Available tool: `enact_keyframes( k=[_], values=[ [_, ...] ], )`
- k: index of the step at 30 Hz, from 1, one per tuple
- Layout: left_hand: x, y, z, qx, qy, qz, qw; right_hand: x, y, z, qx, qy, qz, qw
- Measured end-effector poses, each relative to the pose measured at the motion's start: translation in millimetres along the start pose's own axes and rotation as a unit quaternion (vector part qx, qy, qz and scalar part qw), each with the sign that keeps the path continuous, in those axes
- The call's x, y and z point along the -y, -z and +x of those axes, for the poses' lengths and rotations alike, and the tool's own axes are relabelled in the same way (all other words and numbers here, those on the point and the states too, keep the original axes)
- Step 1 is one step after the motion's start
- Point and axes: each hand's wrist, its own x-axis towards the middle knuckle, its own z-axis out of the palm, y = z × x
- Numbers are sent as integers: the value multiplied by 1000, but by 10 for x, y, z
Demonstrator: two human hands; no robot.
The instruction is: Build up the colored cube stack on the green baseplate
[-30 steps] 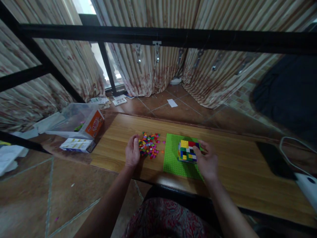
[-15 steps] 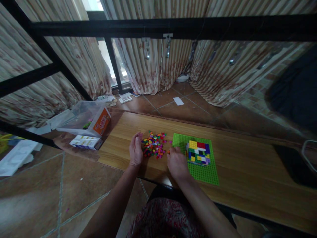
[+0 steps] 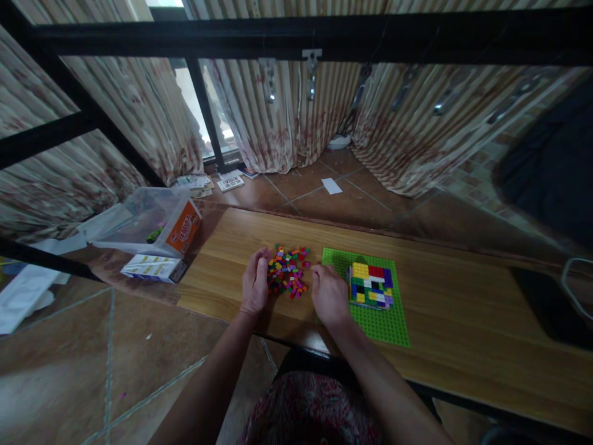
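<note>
A heap of small loose toy bricks (image 3: 288, 271) in many colours lies on the wooden table between my hands. My left hand (image 3: 255, 283) is cupped on its side at the heap's left edge, thumb up, with no brick visible in it. Just right of the heap, my right hand (image 3: 330, 294) rests with its fingers curled in. Whatever those fingers may hold is hidden. Beside that hand lies a green studded baseplate (image 3: 389, 327), partly covered by it. On the plate stands a block built of multicoloured bricks (image 3: 371, 284).
The wooden table (image 3: 463, 315) carries a dark flat object (image 3: 551, 309) at its right end. To the left, a clear plastic bin (image 3: 139, 216) with an orange label and a small box (image 3: 155, 267) sit on the floor. A black metal frame (image 3: 278, 37) crosses in front of curtains.
My right hand has moved slightly up, its fingers more curled. Loose bricks at the heap's right edge are no longer seen there. My left hand stays nearly in place. The view has shifted slightly.
</note>
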Motion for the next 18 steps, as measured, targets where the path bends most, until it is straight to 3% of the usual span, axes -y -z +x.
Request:
enact_keyframes(
  k=[2,7,13,18],
  values=[
    [-1,-3,5,0,1,3,1000,-14,2,93,-13,-38,-28,999],
    [-14,1,25,-2,7,16,1000,-17,-43,240,30,-94,-100,990],
    [-3,7,46,-10,-13,32,999,19,-17,156,14,-63,-76,995],
    [-3,-15,68,-20,-9,14,1000,29,211,-201,-59,-9,43,997]
  ],
)
